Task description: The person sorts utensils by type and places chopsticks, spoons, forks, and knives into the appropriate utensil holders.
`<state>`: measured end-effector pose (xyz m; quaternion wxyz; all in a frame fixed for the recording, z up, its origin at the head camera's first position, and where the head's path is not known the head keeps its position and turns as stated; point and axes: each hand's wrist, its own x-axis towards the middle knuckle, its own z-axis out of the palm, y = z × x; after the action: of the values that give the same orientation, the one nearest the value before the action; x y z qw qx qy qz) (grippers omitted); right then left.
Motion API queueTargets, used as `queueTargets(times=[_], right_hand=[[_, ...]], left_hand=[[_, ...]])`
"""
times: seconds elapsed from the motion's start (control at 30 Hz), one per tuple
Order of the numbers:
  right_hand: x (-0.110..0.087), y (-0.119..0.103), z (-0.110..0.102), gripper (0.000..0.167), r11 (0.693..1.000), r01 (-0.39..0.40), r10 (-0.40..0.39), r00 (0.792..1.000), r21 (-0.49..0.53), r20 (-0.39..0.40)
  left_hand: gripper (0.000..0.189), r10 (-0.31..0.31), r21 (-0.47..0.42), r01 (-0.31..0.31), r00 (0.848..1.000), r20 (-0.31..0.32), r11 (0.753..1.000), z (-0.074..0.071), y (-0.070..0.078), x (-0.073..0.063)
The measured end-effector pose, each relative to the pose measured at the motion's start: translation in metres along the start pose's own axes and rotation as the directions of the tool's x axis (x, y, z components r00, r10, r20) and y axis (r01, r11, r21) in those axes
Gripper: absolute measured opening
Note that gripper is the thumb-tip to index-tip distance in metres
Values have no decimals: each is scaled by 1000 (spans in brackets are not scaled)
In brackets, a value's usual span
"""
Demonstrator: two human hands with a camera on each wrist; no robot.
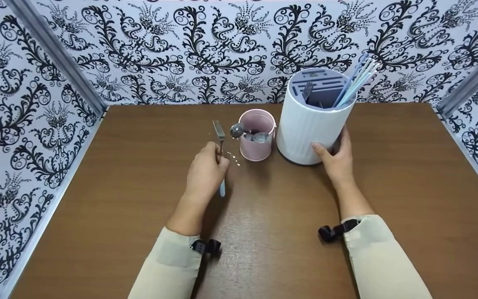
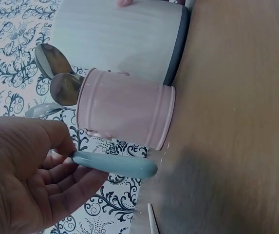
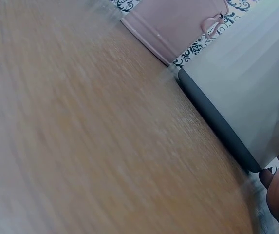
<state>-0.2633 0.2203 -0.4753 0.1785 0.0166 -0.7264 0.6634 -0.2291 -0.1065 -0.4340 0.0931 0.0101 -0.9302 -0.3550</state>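
Observation:
My left hand (image 1: 206,170) pinches a fork (image 1: 219,132), its tines pointing toward the back wall. In the left wrist view the fork's pale blue handle (image 2: 117,164) sticks out past the fingers. Just to the right stands a small pink bucket (image 1: 256,149) with metal spoons (image 1: 237,130) in it. My right hand (image 1: 339,160) grips the lower right side of a white utensil holder (image 1: 311,128), thumb in front and the other fingers partly hidden behind. The holder's slotted grey-purple top carries a fork (image 1: 308,89) and several pale straw-like sticks (image 1: 359,83).
The brown wooden table (image 1: 280,232) runs back to a wall (image 1: 189,50) with a black scroll pattern. Patterned side panels border it left and right. Small white specks (image 1: 234,158) show on the table near the bucket. Black wrist cameras (image 1: 328,234) sit at both cuffs.

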Motion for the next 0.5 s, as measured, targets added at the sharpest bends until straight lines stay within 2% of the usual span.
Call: queueTargets(times=[0.27,0.5], right_hand=[[-1,-2,0,99,1000,6,-6,1000,-17,1],[-2,-3,0,98,1000,-12,12,1000,-5,6]], left_hand=[[7,2,-75,-4,1000,-21,997,-8,11,-4],[7,71,-121,-85,991,-113,989,-17,27,-10]])
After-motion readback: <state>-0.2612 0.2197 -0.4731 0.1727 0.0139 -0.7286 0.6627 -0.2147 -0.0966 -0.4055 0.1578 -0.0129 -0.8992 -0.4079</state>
